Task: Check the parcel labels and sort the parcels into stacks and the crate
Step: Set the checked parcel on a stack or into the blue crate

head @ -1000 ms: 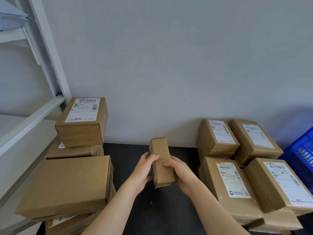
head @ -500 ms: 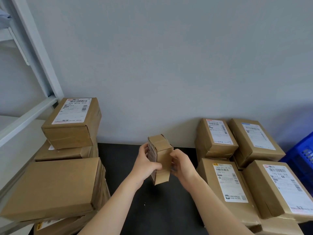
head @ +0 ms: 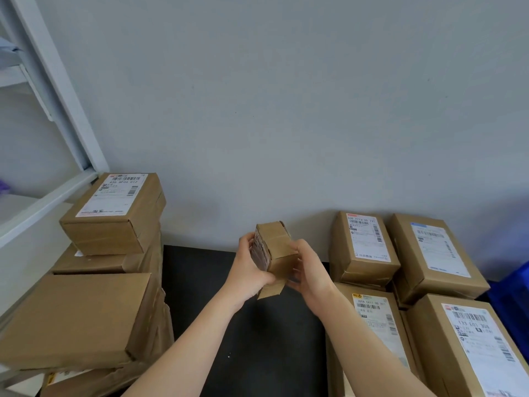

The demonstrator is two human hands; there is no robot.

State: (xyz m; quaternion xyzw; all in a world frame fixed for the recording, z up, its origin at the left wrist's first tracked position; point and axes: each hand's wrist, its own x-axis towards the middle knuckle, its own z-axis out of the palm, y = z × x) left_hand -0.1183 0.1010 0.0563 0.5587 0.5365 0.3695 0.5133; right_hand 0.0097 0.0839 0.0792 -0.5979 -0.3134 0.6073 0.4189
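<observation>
The small parcel [head: 277, 247] was held upright above the black counter [head: 229, 325], in the gap between two groups of parcels and near the grey wall [head: 286, 110]; the left grip [head: 251, 272] was clamped on its left side, fingers curled round the labelled face; the right grip [head: 312, 270] was clamped on its right side, fingers curled round the lower end; the label [head: 260, 250] sat on the parcel's left face, seen almost edge-on, its print too small to read; a loose flap [head: 270, 290] hung from the parcel's bottom between the two grips

To the left, a labelled parcel [head: 114, 213] topped the far stack beside the white shelf frame [head: 57, 96]; nearer the person, a large plain parcel [head: 80, 319] lay on top of another stack; to the right, four parcels lay label-up and close together: the rear left parcel [head: 363, 247], the rear right parcel [head: 435, 253], the front left parcel [head: 378, 325] and the front right parcel [head: 472, 348]; the blue crate [head: 512, 296] showed only a corner at the right edge, just beside them
</observation>
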